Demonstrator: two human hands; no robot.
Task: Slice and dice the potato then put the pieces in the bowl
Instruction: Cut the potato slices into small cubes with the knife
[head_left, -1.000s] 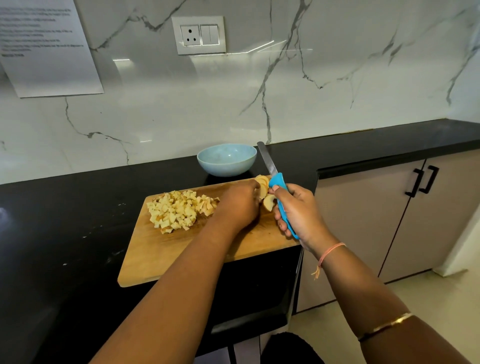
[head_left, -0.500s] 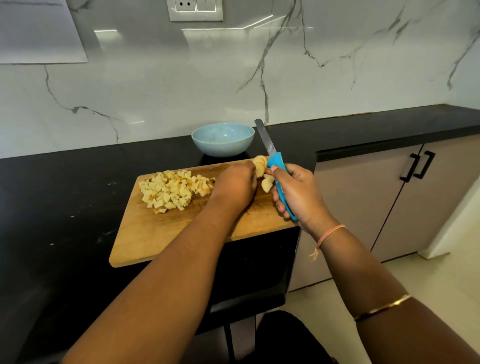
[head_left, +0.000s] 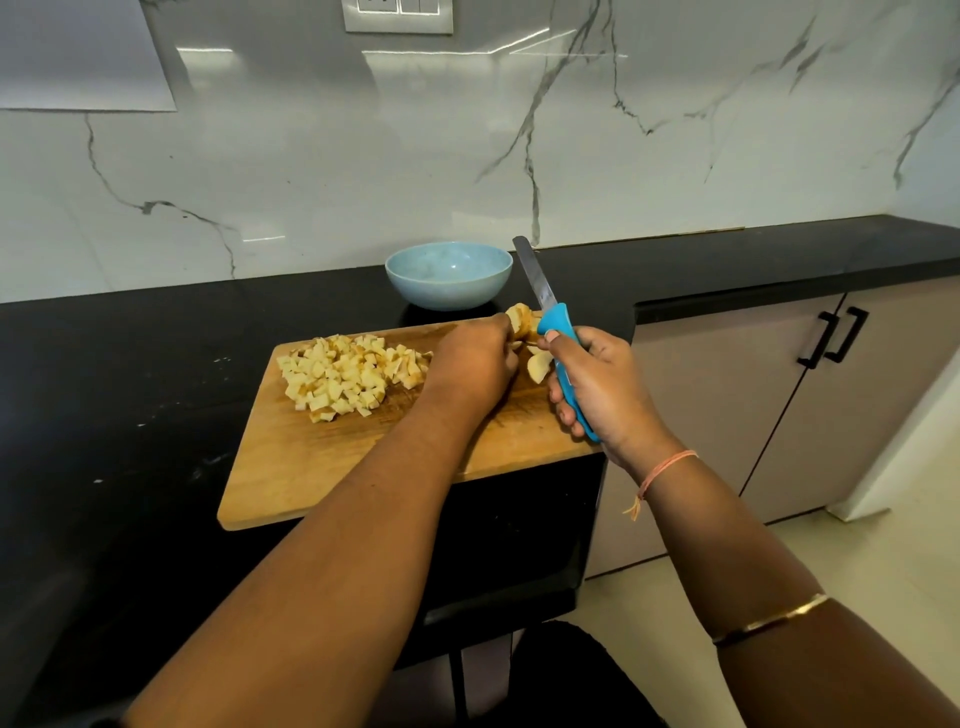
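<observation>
- The left hand (head_left: 475, 364) lies knuckles-up at the 1 o'clock corner of the cutting board (head_left: 322, 467). Its fingers are curled down onto the potato slices (head_left: 519, 318). The fingertips are hidden under the hand, so how they pinch cannot be told.
- The right hand (head_left: 602, 389) is wrapped round the blue handle of the knife (head_left: 540, 291). The thumb presses near the blade's root, and the blade is raised with its tip pointing to 11 o'clock.
- The main risk is the closeness of the hands. The blade's heel sits just beside the left fingertips, so a hurried downstroke could nick them, all the more because they are out of sight.
- One loose slice (head_left: 537, 366) lies between the two hands. It looks thin and curved, so it would probably rock or skid under the edge and give uneven dice.
- The slices sit near the board's 3 o'clock edge, which looks level with the end of the counter (head_left: 130, 389). Pieces cut there could roll off to the floor.
- The diced pile (head_left: 345, 374) is heaped at 10 o'clock on the board. A sweep of the left forearm might scatter cubes onto the counter.
- The bowl (head_left: 449, 293) stands at 12 o'clock, just beyond the board, with no potato visible in it. The raised knife tip is near its rim and could knock it.
</observation>
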